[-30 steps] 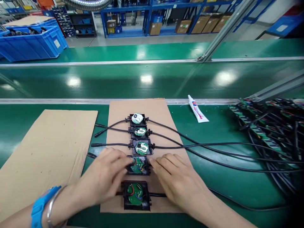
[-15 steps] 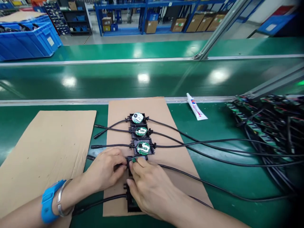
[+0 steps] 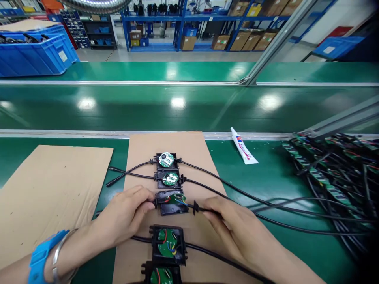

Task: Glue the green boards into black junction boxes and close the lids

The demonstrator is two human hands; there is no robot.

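Observation:
My left hand (image 3: 130, 209) is closed at the left end of the third black plastic case (image 3: 170, 209), pinching the cable where it enters; the fingertips partly hide that spot. My right hand (image 3: 233, 221) grips the black cable (image 3: 203, 208) on the other side, just beyond its strain-relief collar (image 3: 196, 207), which sits outside the case. A green circuit board (image 3: 177, 198) lies tilted in this case, with red and blue wires showing. Nearer me are two more cases, one with a green board (image 3: 168, 242) facing up and another board (image 3: 161, 276) cut off by the frame edge.
Farther off, two cases hold round boards (image 3: 166, 159) (image 3: 170, 179). All lie on a cardboard sheet (image 3: 189, 146); a second sheet (image 3: 59, 177) is at left. A white tube (image 3: 244, 146) lies to the right, beside a heap of wired boards (image 3: 331, 177). A blue crate (image 3: 35, 55) stands behind.
Both hands have left the fourth case for the third. My right hand has moved right onto the cable. The third case's board now sits tilted, its collar outside the case. The view has shifted.

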